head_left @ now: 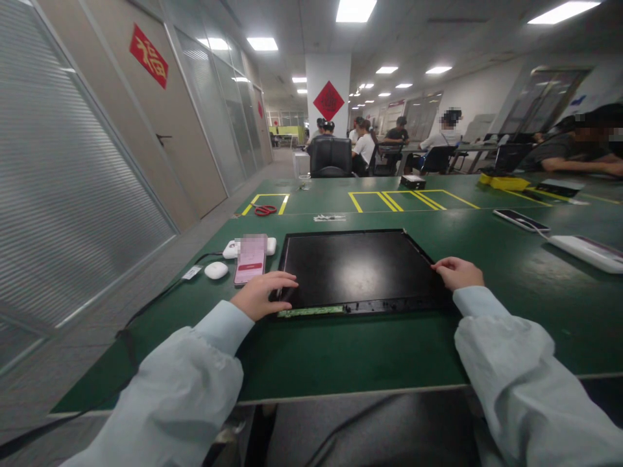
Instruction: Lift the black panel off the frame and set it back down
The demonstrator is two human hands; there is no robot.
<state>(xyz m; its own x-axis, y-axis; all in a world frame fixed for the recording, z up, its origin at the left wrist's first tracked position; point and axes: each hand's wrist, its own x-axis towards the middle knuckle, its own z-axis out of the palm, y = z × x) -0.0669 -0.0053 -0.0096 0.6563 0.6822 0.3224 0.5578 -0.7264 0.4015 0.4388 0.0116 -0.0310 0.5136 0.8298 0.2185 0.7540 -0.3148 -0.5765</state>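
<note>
A black flat display panel (360,267) lies in a thin dark frame on the green table (370,360). Along its near edge, at the left, runs a green circuit strip (311,312). My left hand (263,293) is over the panel's left edge by the near corner, thumb and fingers apart. At the right edge, my right hand (457,273) has its thumb and fingertips closed on the rim of the panel. Both arms wear pale blue sleeves.
Left of the panel are a phone (250,261), a white power strip (228,248) and a white rounded case (216,270). Red scissors (265,210) lie farther back. At right sit another phone (520,220) and a white device (586,253). Several people sit beyond.
</note>
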